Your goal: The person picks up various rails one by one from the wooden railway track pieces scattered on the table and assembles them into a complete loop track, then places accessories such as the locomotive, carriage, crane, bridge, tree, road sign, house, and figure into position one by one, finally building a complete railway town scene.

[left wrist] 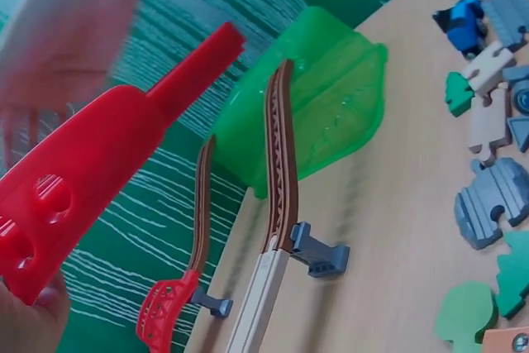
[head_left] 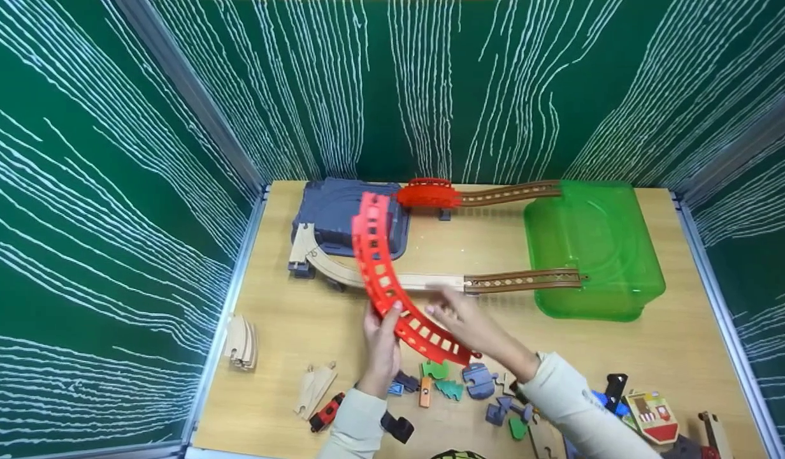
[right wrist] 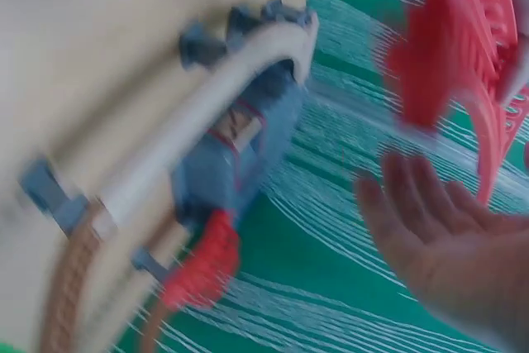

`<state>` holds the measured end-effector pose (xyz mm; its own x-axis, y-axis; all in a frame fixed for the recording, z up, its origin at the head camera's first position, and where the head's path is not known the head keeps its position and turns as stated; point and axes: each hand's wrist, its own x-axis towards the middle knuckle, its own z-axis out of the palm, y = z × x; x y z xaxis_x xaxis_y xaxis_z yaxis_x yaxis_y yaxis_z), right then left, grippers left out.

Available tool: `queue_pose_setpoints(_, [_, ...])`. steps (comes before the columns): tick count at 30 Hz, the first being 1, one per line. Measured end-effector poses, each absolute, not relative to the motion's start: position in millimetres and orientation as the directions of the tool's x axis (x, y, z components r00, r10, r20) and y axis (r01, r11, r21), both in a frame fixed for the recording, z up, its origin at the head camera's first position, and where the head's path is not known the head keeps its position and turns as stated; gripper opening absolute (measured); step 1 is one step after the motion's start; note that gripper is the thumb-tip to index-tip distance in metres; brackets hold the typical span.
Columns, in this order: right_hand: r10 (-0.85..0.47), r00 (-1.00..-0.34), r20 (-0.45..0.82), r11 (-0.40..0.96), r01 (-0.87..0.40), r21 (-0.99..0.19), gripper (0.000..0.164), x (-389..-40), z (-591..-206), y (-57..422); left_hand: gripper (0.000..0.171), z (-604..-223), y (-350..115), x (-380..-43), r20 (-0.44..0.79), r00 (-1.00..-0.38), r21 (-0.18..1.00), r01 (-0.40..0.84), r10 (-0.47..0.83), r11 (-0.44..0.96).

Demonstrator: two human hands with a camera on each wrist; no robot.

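In the head view my left hand [head_left: 382, 344] grips a long curved red toy train track piece [head_left: 381, 274] near its middle, holding it up over the table. My right hand [head_left: 466, 319] is beside the piece, blurred; the right wrist view shows that hand [right wrist: 438, 245] with its fingers extended and nothing in them. Behind the held piece runs a track of pale wooden rail [head_left: 418, 282] joined to a brown rail [head_left: 520, 280] that ends on an upturned green bin [head_left: 596, 248]. At the back left stands a grey-blue tunnel block [head_left: 341, 197].
A short red bridge piece [head_left: 431, 193] and another brown rail [head_left: 507, 192] link block and bin at the back. Several small toys, among them a green tree [head_left: 448, 389] and a red engine [head_left: 327, 413], lie in front. Stacked pale rails [head_left: 241, 343] sit at the left edge.
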<state>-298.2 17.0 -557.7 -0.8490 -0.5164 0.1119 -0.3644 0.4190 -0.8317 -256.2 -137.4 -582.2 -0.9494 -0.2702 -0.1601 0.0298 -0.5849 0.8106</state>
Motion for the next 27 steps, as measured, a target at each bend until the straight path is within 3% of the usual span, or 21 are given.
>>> queue_pose_setpoints(2, [-0.536, -0.844, -0.015, 0.449, -0.27, -0.852, 0.042, -289.2, -567.8, 15.7, 0.057, -584.6, -139.8, -252.1, -0.152, -0.943, 0.803, 0.057, -0.296, -0.594])
queue_pose_setpoints(5, [-0.541, -0.838, -0.069, 0.49, -0.247, -0.836, 0.038, -278.4, -580.7, 10.4, 0.055, -591.2, -142.3, -245.1, -0.145, -0.936, 0.809, 0.074, -0.32, -0.583])
queue_pose_setpoints(12, [-0.52, -0.852, 0.06, 0.591, -0.411, -0.694, 0.028, -265.7, -609.9, -5.5, 0.059, -607.8, -160.0, -224.9, -0.209, -0.946, 0.828, -0.037, -0.247, -0.559])
queue_pose_setpoints(15, [-0.549, -0.831, 0.094, 0.619, -0.48, -0.622, 0.027, -263.5, -623.1, -9.0, 0.042, -615.7, -179.6, -219.1, -0.263, -0.935, 0.843, -0.104, -0.236, -0.527])
queue_pose_setpoints(17, [-0.578, -0.81, 0.097, 0.626, -0.517, -0.584, 0.027, -263.2, -630.0, -12.2, 0.035, -621.8, -198.7, -217.6, -0.233, -0.947, 0.854, -0.09, -0.223, -0.512])
queue_pose_setpoints(20, [-0.631, -0.772, 0.084, 0.631, -0.573, -0.523, 0.027, -262.8, -639.2, -20.0, 0.034, -700.0, -246.7, -232.1, -0.181, -0.964, 0.851, -0.053, -0.197, -0.522])
queue_pose_setpoints(22, [-0.661, -0.746, 0.083, 0.631, -0.612, -0.477, 0.027, -262.5, -644.3, -28.2, 0.046, -707.6, -266.8, -238.1, -0.206, -0.956, 0.88, -0.088, -0.208, -0.467])
queue_pose_setpoints(24, [-0.69, -0.72, 0.077, 0.62, -0.643, -0.45, 0.028, -262.5, -650.1, -37.6, 0.05, -707.7, -282.3, -244.1, -0.28, -0.928, 0.904, -0.168, -0.247, -0.394])
queue_pose_setpoints(27, [-0.732, -0.678, 0.062, 0.586, -0.673, -0.451, 0.031, -262.3, -656.1, -51.9, 0.051, -633.3, -284.3, -242.2, -0.394, -0.866, 0.908, -0.315, -0.307, -0.277])
